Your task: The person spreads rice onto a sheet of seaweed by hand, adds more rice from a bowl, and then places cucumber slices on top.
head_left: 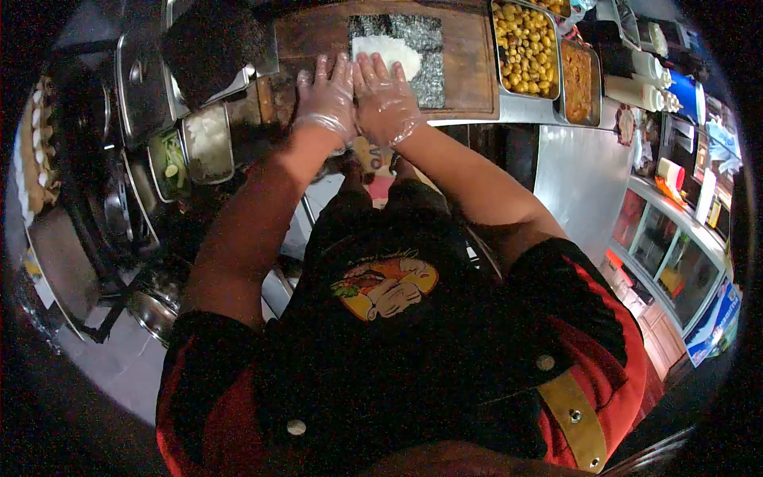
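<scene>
While a dark, speckled seaweed sheet (pixel 431 75) lies flat at the top centre of the frame, a patch of white rice (pixel 401 57) covers part of its left side. The right hand (pixel 387 99) reaches onto the rice's lower left part, its fingers stretched out and slightly apart, tips on the rice. Just beside it, the left hand (pixel 326 99) lies palm down, fingers straight and somewhat spread — I cannot tell whether its tips touch the rice or only the board. Clear plastic gloves (pixel 309 121) cover both hands.

Under the sheet is a brown wooden board (pixel 469 67). At the upper right of the frame, near the board, stands a metal tray of yellow-brown round pieces (pixel 526 49); next to it is a tray of orange-brown food (pixel 578 83), with pale bottles (pixel 633 91) farther right. Left of the hands sit a metal container of white food (pixel 208 143) and another with green pieces (pixel 170 165). A large dark sheet (pixel 211 48) occupies the upper left. Lower down, a dark apron (pixel 350 374) with a round, colourful emblem (pixel 387 288) fills the centre — a brown strap (pixel 574 420) shows at lower right.
</scene>
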`<state>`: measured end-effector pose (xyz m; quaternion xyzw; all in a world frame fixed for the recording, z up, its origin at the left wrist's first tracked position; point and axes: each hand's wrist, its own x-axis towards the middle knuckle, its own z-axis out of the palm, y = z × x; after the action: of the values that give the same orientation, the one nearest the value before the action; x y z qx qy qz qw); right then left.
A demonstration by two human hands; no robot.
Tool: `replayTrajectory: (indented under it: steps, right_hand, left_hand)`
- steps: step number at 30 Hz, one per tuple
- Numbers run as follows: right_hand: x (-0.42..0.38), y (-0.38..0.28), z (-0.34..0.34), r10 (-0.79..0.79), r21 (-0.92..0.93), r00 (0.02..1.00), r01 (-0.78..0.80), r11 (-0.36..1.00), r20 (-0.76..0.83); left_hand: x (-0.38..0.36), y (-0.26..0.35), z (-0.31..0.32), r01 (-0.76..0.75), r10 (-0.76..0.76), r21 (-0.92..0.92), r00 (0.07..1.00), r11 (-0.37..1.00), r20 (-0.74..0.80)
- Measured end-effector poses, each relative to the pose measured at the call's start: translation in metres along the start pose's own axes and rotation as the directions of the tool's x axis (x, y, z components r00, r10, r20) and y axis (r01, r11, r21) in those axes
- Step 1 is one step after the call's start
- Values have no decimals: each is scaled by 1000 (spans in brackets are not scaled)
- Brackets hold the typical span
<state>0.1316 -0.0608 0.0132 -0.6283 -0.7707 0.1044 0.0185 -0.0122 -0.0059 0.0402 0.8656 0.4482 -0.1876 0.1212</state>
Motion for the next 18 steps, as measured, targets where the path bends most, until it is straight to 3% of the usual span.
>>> replayTrajectory:
  steps: [5, 7, 8, 11, 13, 16, 18]
  right_hand:
    - [-15, -13, -5, 24, -69, 999, -22, 997, 29]
    - [-23, -18, -7, 36, -38, 999, -34, 999, 41]
    - [-26, -18, -9, 41, -40, 998, -39, 998, 37]
    - [-33, -13, -25, 36, 67, 996, -42, 997, 85]
    - [-35, -6, -29, 106, 201, 991, -122, 972, 87]
    - [-37, 0, -25, 156, 139, 986, -147, 979, -52]
    - [-35, -1, -25, 149, 138, 988, -142, 980, -38]
  left_hand:
    - [-4, 4, 7, -16, 16, 63, 1000, 998, -3]
    - [-16, 8, -10, -47, 36, 80, 991, 996, 132]
    - [-18, 6, -8, -52, 41, 83, 991, 995, 129]
    - [-24, -5, 2, -102, 102, 30, 994, 994, 30]
    - [-32, -10, -7, -144, 155, -161, 986, 976, 62]
    - [-37, -9, -9, -114, 123, -223, 992, 968, 29]
    - [-32, -9, -4, -111, 115, -216, 993, 970, 6]
